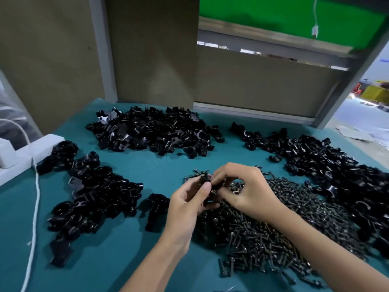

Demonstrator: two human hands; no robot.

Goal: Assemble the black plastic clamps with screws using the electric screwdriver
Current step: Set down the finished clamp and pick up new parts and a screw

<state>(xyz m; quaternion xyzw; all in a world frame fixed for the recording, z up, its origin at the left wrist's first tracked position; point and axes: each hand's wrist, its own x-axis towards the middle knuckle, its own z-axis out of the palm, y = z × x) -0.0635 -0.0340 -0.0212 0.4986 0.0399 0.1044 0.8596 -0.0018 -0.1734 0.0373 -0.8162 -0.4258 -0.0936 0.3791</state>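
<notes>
Black plastic clamps (151, 131) lie in loose heaps on the teal bench (136, 171). One heap is at the back, a right heap (328, 171) runs down the right side, and a left heap (92, 194) sits near the white cord (36, 199). The parts are glossy and blocky, and many have a round bore or a curved saddle. A lone clamp (156, 209) lies just left of the left wrist.

One held clamp (207, 186) is up off the bench between both hands, above the far left edge of the screws (263, 232), a broad dark-grey pile of small headed screws. The left hand (185, 205) grips it from the left, its fingers (205, 189) curled round it with the thumb laid over the front. The right hand (244, 190) arches over from the right. Its bent fingers are bunched and pinch the same piece. Blur hides whether a screw is also between those fingertips. A thin dark stem, seemingly a screw, stands up from the top of the piece.

The cord runs down the bench's left side from a white block (23, 154) at the edge. Brown cardboard panels (52, 60) stand behind the bench, with a grey frame post (105, 49) between them. A green board (290, 13) hangs above on the right. Past the frame on the far right there is pale floor and a blurred yellow crate (375, 93).
</notes>
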